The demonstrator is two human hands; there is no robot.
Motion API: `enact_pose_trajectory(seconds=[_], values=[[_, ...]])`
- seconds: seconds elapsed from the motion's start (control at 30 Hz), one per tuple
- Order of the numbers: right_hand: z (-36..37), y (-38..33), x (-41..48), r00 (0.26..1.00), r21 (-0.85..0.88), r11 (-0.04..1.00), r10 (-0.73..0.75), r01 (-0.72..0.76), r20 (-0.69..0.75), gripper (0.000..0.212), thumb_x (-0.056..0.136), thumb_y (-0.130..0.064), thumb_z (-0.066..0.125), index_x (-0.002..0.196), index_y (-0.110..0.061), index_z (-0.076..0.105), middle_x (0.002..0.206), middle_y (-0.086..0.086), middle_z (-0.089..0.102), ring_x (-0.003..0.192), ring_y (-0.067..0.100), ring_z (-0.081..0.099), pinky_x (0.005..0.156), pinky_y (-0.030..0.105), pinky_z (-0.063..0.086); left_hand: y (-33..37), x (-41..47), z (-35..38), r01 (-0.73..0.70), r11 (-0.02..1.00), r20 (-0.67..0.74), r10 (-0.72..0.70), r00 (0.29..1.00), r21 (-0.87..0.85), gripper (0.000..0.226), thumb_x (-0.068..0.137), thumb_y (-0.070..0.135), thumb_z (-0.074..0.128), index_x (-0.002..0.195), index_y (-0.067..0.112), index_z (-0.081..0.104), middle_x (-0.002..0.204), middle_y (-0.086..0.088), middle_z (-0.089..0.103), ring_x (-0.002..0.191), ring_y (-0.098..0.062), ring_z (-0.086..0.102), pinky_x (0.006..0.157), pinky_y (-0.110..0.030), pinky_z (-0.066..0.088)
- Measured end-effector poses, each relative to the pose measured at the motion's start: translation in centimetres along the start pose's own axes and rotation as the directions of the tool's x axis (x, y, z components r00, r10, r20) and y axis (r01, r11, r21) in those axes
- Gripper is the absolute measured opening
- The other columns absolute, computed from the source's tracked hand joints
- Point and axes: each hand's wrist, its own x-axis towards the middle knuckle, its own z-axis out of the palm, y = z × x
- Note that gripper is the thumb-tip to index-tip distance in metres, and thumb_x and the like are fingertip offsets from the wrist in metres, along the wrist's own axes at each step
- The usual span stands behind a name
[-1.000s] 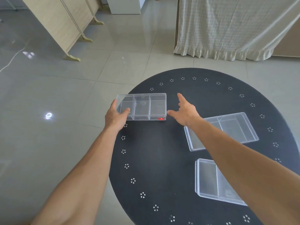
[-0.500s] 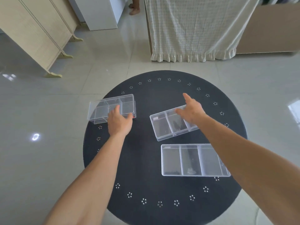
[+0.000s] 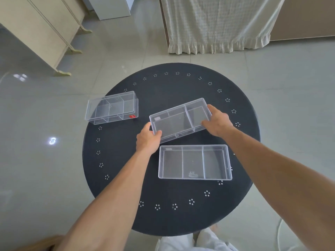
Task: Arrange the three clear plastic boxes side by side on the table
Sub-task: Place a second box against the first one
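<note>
Since half a second ago the left hand [image 3: 147, 137] has let go of the far-left box and come across to the middle box [image 3: 180, 120]; the right hand [image 3: 217, 121] has moved from resting on top of it to gripping its right end. View has also dropped closer over the tabletop [image 3: 117, 178].

Near to far: near box [image 3: 194, 162] lies flat and squared on the near-right part of the tabletop, open side up, untouched. Just beyond it the middle box is skewed, right end further away than left. Left hand is clamped on its near-left corner, thumb on the rim, fingers under or behind, can't tell which. Right hand is closed on the right end, fingers wrapped over the edge. Cannot tell whether the box is lifted or sitting on the surface. Far-left box [image 3: 112, 107], with a red label on its near-right corner, sits well apart at the tabletop's left edge, seemingly overhanging slightly.

Step judged: straightening the middle box against the near one. Risks: thin clear walls are slick, so a corner pinch could slip; swinging the near edge round could knock the near box out of square; the far-left box could be nudged off the edge when reached for.
</note>
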Motion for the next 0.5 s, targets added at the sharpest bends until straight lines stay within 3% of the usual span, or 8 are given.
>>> enact_pose_trajectory(seconds=[0.3, 0.37, 0.5], values=[[1.8, -1.9, -0.3, 1.0, 0.004, 1.0, 0.005, -0.005, 0.027, 0.054, 0.087, -0.017, 0.062, 0.136, -0.025, 0.041, 0.119, 0.013, 0.061, 0.097, 0.032, 0.061, 0.075, 0.037, 0.05, -1.9, 0.6, -2.5, 0.021, 0.998, 0.006, -0.021, 1.0, -0.059, 0.055, 0.094, 0.026, 0.055, 0.147, 0.026, 0.038, 0.097, 0.006, 0.069, 0.089, -0.015, 0.055, 0.081, -0.029, 0.041], [2.7, -2.9, -0.4, 0.999, -0.012, 1.0, 0.007, -0.007, 0.042, 0.059, 0.087, -0.018, 0.063, 0.139, -0.025, 0.037, 0.122, 0.013, 0.06, 0.101, 0.033, 0.06, 0.079, 0.039, 0.05, -2.9, 1.1, -3.5, 0.02, 0.997, 0.008, -0.02, 1.0, -0.068, 0.055, 0.094, 0.027, 0.056, 0.147, 0.026, 0.039, 0.104, 0.004, 0.07, 0.091, -0.015, 0.054, 0.085, -0.031, 0.042], [5.2, -5.1, -0.8, 0.998, -0.059, 0.998, 0.016, -0.012, 0.065, 0.061, 0.086, -0.02, 0.065, 0.139, -0.025, 0.034, 0.122, 0.015, 0.058, 0.095, 0.032, 0.056, 0.082, 0.042, 0.048, -5.5, 2.4, -6.1, 0.012, 0.996, 0.02, -0.011, 1.0, -0.085, 0.056, 0.091, 0.027, 0.06, 0.145, 0.028, 0.041, 0.1, 0.007, 0.067, 0.095, -0.016, 0.058, 0.088, -0.033, 0.045]])
